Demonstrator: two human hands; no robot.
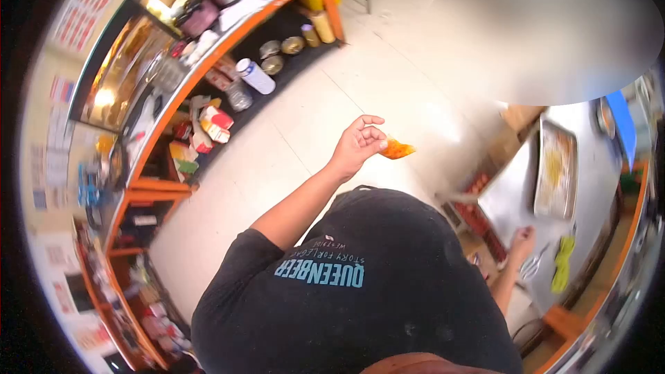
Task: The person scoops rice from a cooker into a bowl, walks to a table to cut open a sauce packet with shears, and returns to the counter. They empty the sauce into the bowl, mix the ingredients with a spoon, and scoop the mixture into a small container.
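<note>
Pinched between the thumb and fingers of my left hand [361,142] is a small orange piece of food [397,149], held in the air over the floor. My right hand [523,242] is closed at the near part of the metal table [499,197]; what it holds, if anything, is too small to tell. Beside it on the table lie scissors [532,266] and a bright green item [564,263]. Farther along the table is a metal tray [556,170] with yellowish residue inside.
An orange-edged counter [232,36] on the left bears pots and a lit glass cabinet [114,76]; bottles, jars and cartons fill its lower shelf. A blue object [621,125] is at the table's far right. Pale tiled floor [312,93] lies between. A large blur covers the upper right.
</note>
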